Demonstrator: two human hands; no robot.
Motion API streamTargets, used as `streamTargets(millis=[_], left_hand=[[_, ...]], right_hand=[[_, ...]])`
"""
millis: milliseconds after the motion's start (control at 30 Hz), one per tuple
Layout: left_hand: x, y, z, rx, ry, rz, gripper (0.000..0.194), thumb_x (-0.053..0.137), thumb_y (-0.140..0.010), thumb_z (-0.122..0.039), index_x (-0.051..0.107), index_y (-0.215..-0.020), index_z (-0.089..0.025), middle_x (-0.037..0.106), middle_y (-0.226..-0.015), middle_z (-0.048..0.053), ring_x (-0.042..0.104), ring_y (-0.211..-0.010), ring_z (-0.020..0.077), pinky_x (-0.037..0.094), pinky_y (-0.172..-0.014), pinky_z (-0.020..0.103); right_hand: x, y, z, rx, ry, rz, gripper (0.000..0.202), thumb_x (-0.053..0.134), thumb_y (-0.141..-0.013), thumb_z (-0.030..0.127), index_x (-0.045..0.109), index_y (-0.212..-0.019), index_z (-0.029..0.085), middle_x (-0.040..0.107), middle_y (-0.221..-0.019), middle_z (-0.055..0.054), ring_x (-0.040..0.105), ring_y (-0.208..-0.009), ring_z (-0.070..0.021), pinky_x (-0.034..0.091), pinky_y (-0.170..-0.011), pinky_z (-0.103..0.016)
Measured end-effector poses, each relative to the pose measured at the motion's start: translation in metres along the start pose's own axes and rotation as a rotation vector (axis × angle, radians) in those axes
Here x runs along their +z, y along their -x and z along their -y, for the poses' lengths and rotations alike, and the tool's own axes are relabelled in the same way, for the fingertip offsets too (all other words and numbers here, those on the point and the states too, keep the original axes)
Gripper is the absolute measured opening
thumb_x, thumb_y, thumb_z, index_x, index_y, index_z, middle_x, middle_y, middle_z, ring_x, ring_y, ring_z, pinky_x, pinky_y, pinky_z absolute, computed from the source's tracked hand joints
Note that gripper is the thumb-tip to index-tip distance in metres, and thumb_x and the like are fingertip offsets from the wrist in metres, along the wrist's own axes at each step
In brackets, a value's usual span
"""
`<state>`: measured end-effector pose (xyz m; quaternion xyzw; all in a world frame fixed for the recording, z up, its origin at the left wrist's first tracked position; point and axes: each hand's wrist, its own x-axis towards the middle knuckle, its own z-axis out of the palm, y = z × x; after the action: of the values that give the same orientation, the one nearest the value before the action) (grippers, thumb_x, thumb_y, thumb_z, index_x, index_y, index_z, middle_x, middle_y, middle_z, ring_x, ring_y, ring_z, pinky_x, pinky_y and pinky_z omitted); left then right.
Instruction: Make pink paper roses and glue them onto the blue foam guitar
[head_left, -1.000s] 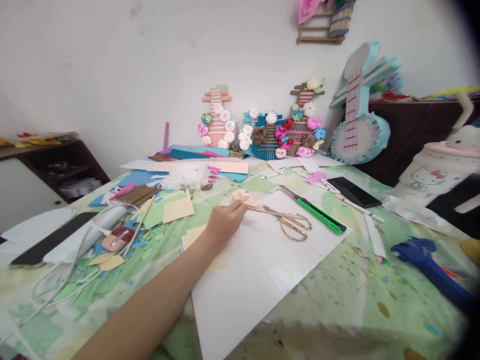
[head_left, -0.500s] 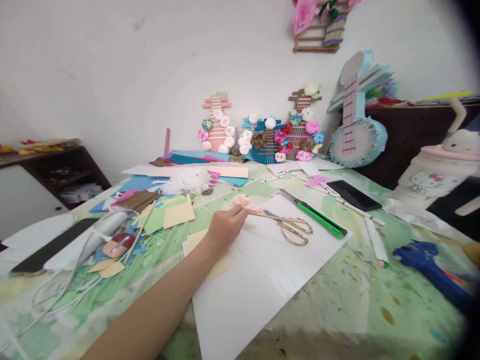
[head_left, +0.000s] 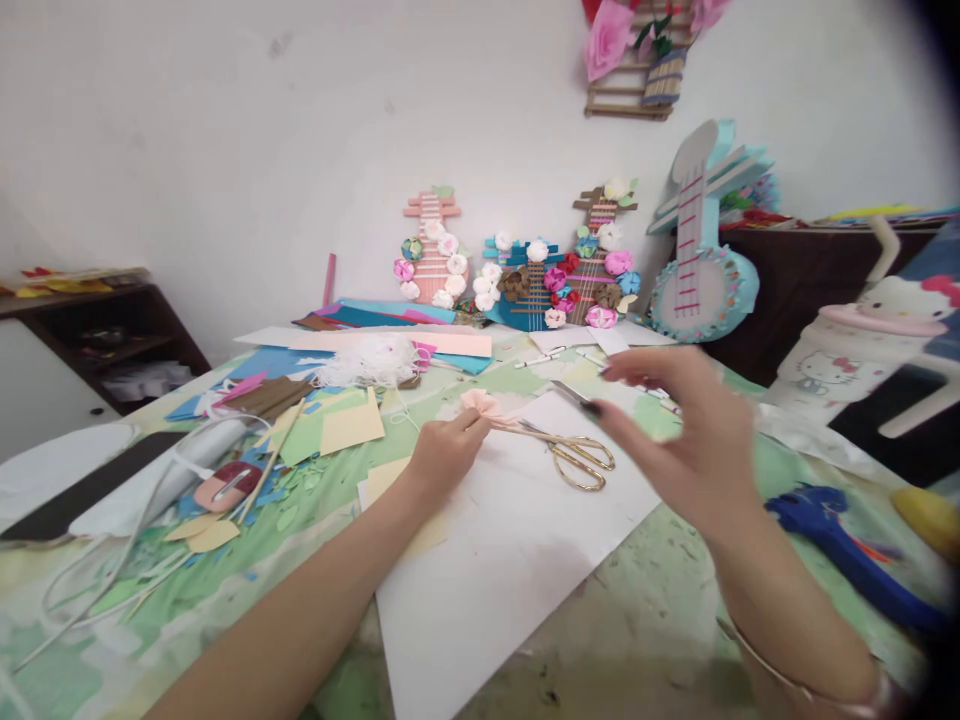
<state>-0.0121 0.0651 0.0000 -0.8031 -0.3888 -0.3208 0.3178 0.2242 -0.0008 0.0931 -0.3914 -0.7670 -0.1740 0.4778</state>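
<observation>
- The pink paper piece sits near the middle of the frame, just beyond the upper edge of a white sheet, gathered and ruffled like a small bloom.
- The left hand pinches it low, thumb and fingertips closed around the gathered end, the ruffles poking out above the knuckles.
- The right hand, blurred at the right of centre, is spread, thumb and fingers apart. I see nothing gripped in it. A cutter blade shows just past the thumb, but I can't tell whether they touch.
- From where I stand, the paper looks nearly weightless, thin and soft; it should crease at a squeeze and tear if tugged.
- The bunched end seems the place to hold, with a light but steady pinch so the folds don't spring loose. The loose ruffles are best left alone, since they would flatten.
- A thin pale stick runs rightward from the fingers and looks stiff by comparison; whether it is joined to the paper is hidden.
- The gold scissors lie close by at centre right, their handles likely hard and smooth.
</observation>
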Motion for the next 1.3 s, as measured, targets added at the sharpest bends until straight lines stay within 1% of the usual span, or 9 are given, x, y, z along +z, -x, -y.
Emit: streamTargets(millis=[100, 233, 433, 700, 1033, 1067, 1167, 1233, 1300], left_hand=[[0.001, 0.001, 0.0, 0.008, -0.001, -0.001, 0.021, 0.043, -0.083, -0.008, 0.053, -0.067, -0.018, 0.06, -0.064, -0.002, 0.047, -0.047, 0.007, 0.024, -0.043, 0.022], [0.003, 0.002, 0.001, 0.014, 0.007, -0.008, 0.022, 0.042, -0.084, -0.009, 0.051, -0.066, -0.018, 0.057, -0.063, -0.002, 0.047, -0.048, 0.0075, 0.024, -0.043, 0.023], [0.004, 0.002, -0.002, 0.02, 0.089, 0.032, 0.023, 0.04, -0.085, -0.011, 0.053, -0.068, -0.017, 0.056, -0.065, -0.001, 0.044, -0.048, 0.0077, 0.02, -0.041, 0.022], [0.001, 0.001, -0.003, -0.023, 0.2, 0.036, 0.022, 0.042, -0.085, -0.012, 0.055, -0.067, -0.017, 0.059, -0.064, -0.001, 0.047, -0.05, 0.0069, 0.025, -0.043, 0.019], [-0.003, -0.003, -0.004, -0.143, 0.432, -0.016, 0.008, 0.051, -0.081, -0.014, 0.058, -0.081, -0.018, 0.066, -0.088, 0.004, 0.057, -0.063, 0.0084, 0.038, -0.052, 0.018], [-0.005, -0.004, -0.003, -0.164, 0.442, -0.037, 0.008, 0.055, -0.079, -0.017, 0.059, -0.086, -0.018, 0.065, -0.092, 0.006, 0.059, -0.071, 0.0111, 0.041, -0.056, 0.02], [-0.012, -0.01, -0.001, -0.22, 0.513, -0.081, 0.033, 0.065, -0.071, -0.024, 0.056, -0.102, -0.017, 0.06, -0.104, 0.011, 0.055, -0.1, 0.0223, 0.045, -0.082, 0.032], [-0.015, -0.013, 0.002, -0.246, 0.637, -0.036, 0.046, 0.068, -0.069, -0.026, 0.052, -0.112, -0.017, 0.057, -0.113, 0.012, 0.05, -0.111, 0.0257, 0.039, -0.095, 0.04], [-0.015, -0.014, 0.004, -0.293, 0.802, 0.041, 0.05, 0.068, -0.069, -0.027, 0.051, -0.115, -0.017, 0.056, -0.117, 0.013, 0.048, -0.115, 0.0266, 0.036, -0.098, 0.042]], right_hand=[[0.033, 0.007, -0.016, -0.007, 0.026, 0.228, 0.015, 0.059, -0.083, 0.033, 0.063, -0.086, 0.019, 0.067, -0.083, -0.006, 0.057, -0.083, -0.0205, 0.044, -0.075, -0.035], [0.069, 0.025, -0.024, 0.044, 0.063, 0.438, 0.011, 0.063, -0.08, 0.027, 0.065, -0.082, 0.017, 0.068, -0.079, -0.005, 0.057, -0.083, -0.02, 0.039, -0.075, -0.032], [0.073, 0.032, -0.007, 0.082, 0.143, 0.572, 0.016, 0.052, -0.086, 0.018, 0.066, -0.079, 0.016, 0.067, -0.076, -0.006, 0.058, -0.078, -0.0175, 0.035, -0.07, -0.028], [0.081, 0.04, -0.009, 0.141, 0.122, 0.576, 0.016, 0.048, -0.086, 0.021, 0.063, -0.081, 0.02, 0.064, -0.079, -0.003, 0.057, -0.071, -0.0139, 0.032, -0.059, -0.024], [0.079, 0.039, -0.017, 0.247, -0.037, 0.52, 0.012, 0.05, -0.081, 0.016, 0.062, -0.081, 0.019, 0.064, -0.08, -0.002, 0.056, -0.067, -0.0123, 0.035, -0.061, -0.023], [0.078, 0.039, -0.017, 0.25, -0.046, 0.507, 0.012, 0.051, -0.08, 0.016, 0.062, -0.081, 0.019, 0.064, -0.08, -0.002, 0.056, -0.067, -0.0125, 0.035, -0.061, -0.023], [0.076, 0.037, -0.019, 0.242, -0.107, 0.477, 0.01, 0.052, -0.078, 0.016, 0.062, -0.079, 0.018, 0.064, -0.075, -0.002, 0.054, -0.064, -0.0125, 0.035, -0.06, -0.023], [0.075, 0.036, -0.019, 0.237, -0.166, 0.471, 0.011, 0.053, -0.077, 0.015, 0.063, -0.077, 0.018, 0.063, -0.07, -0.001, 0.053, -0.061, -0.0118, 0.034, -0.058, -0.022], [0.074, 0.036, -0.019, 0.236, -0.223, 0.47, 0.012, 0.053, -0.077, 0.014, 0.064, -0.077, 0.019, 0.062, -0.067, 0.0, 0.052, -0.059, -0.0111, 0.033, -0.057, -0.022]])
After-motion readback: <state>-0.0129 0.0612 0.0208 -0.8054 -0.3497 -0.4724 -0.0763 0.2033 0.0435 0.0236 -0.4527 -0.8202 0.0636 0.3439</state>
